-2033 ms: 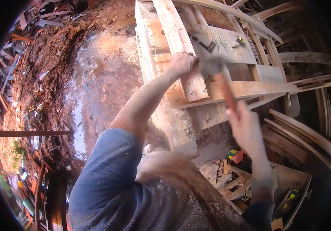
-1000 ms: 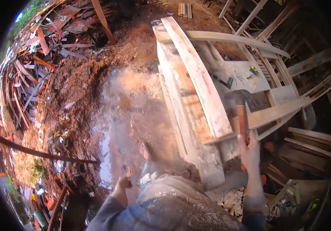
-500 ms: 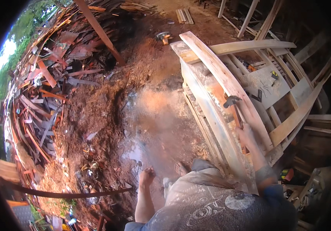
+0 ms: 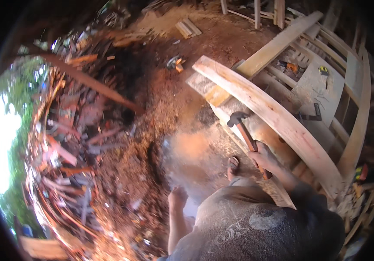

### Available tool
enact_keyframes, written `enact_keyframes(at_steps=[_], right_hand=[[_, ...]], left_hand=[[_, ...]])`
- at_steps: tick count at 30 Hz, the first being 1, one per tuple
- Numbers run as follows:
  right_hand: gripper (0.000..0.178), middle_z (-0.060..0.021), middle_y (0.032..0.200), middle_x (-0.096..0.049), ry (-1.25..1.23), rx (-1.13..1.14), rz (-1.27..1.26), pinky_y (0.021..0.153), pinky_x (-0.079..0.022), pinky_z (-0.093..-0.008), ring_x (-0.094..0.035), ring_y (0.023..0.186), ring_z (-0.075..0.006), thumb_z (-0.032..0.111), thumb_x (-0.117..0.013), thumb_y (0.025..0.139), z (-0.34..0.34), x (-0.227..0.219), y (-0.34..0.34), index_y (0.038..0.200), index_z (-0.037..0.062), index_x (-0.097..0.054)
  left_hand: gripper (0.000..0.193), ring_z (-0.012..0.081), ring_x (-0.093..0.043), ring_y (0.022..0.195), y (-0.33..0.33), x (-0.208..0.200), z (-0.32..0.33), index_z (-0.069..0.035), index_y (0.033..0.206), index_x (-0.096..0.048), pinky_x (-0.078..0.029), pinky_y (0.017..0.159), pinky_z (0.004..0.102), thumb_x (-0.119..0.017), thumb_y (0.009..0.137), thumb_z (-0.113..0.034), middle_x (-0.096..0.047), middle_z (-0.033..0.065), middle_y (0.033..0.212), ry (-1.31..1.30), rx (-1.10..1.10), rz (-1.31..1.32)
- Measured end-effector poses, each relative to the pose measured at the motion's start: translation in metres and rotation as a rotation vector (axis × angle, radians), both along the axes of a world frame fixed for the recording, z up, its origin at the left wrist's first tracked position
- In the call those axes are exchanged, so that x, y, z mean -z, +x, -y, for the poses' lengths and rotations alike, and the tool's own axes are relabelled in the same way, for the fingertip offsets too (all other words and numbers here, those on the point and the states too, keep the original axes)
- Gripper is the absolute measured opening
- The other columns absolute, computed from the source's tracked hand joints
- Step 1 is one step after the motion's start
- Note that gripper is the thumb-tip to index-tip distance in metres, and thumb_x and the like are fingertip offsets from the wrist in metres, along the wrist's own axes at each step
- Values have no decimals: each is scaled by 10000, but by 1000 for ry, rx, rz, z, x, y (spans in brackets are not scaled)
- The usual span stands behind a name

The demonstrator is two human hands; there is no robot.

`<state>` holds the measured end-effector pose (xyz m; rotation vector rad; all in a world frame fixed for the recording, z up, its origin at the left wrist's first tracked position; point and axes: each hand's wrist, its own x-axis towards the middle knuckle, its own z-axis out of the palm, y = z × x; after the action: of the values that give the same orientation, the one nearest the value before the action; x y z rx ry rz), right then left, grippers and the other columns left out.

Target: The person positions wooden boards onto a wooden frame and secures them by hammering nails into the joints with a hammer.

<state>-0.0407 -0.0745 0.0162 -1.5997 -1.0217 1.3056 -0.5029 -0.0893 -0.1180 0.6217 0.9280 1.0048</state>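
Observation:
My right hand (image 4: 265, 156) is wrapped round the brown handle of a claw hammer (image 4: 247, 137). The hammer's dark head points away from me, beside a long pale plank (image 4: 265, 102) lying across the wooden workbench. My left hand (image 4: 177, 199) hangs low over the ground, away from the bench. Its fingers are curled closed, and whatever they hold, if anything, is hidden.
On the bench lie a yellow tape measure (image 4: 323, 70), a black square (image 4: 315, 114), an orange-and-black power tool (image 4: 289, 66) and a crossing board (image 4: 282, 45). Scrap wood is heaped (image 4: 78, 130) at left, near a slanted post (image 4: 89, 82). Cut boards (image 4: 188, 28) lie farther off.
The hammer and my right hand have shifted left, from over the plank toward the bench's near side. The view has turned, and my left hand stays curled.

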Motion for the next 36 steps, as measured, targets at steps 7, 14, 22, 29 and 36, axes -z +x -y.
enact_keyframes(at_steps=[7, 14, 22, 29, 36], right_hand=[[348, -257, 848, -703, 36, -10, 417, 693, -546, -461, -716, 763, -371, 235, -693, 850, -86, 20, 0, 1021, -55, -605], [333, -261, 948, -677, -239, 234, 251, 799, -515, -462, -673, 923, -436, 242, -658, 844, -96, -4, -21, 1070, 1, -616], [291, -226, 835, -661, -359, 771, 296, 722, -497, -467, -686, 825, -383, 188, -664, 829, -156, -26, -116, 1020, -25, -610], [250, -221, 774, -659, -505, 1185, 82, 614, -514, -435, -694, 702, -315, 177, -643, 852, -228, -20, -144, 973, -36, -597], [216, -157, 706, -623, -367, 1334, 34, 570, -483, -408, -616, 616, -232, 164, -652, 880, -248, -33, -120, 985, -13, -589]], left_hand=[[225, 79, -372, 500, 96, -75, -238, -69, 925, -664, -307, 457, 262, -546, 1024, -234, -348, -53, 623, 25, 236, -596], [266, 69, -418, 453, 208, -54, -416, 2, 1058, -675, -368, 420, 274, -509, 1040, -205, -495, -51, 637, 321, 876, -489], [340, 173, -534, 567, 261, -43, -470, -23, 1092, -674, -454, 564, 369, -513, 1064, -321, -566, 58, 640, 888, 1226, -696], [519, 140, -380, 476, 315, -80, -506, -150, 673, -490, -303, 481, 321, -501, 1062, -493, -389, 1, 521, 31, 1409, -406], [193, 83, -464, 589, 370, -80, -523, -227, 925, -612, -381, 499, 259, -688, 952, -402, -497, -38, 737, -358, 1482, -413]])
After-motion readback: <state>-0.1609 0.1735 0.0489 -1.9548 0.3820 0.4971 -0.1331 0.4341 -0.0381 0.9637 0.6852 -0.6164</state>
